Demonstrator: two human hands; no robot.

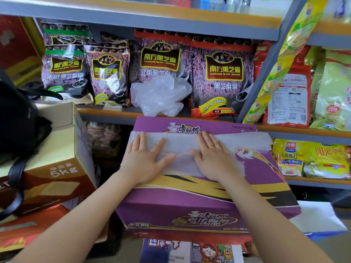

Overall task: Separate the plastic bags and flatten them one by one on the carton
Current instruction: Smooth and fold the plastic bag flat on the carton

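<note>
— What did we see on the purple carton [199,190]?

— One thin translucent plastic bag [182,147] lay spread across its top, and both hands pressed it flat. Our left hand [144,160] had its fingers [158,147] straight and fanned wide on the bag's left part; our right hand [212,158] lay palm down just beside it, fingers likewise stretched, gripping nothing.

— Was it a single bag?

— We could not tell; the film was so pale that it may have been more than one layer, and its near edge was hidden under our palms.

— And the others?

— A crumpled clump of clear bags [161,95] sat on the shelf [106,111] behind the carton, covering part of the sesame packets [222,73]. A brown box [57,168] stood to the left, a dark bag [17,118] on it cut off by the frame.
</note>
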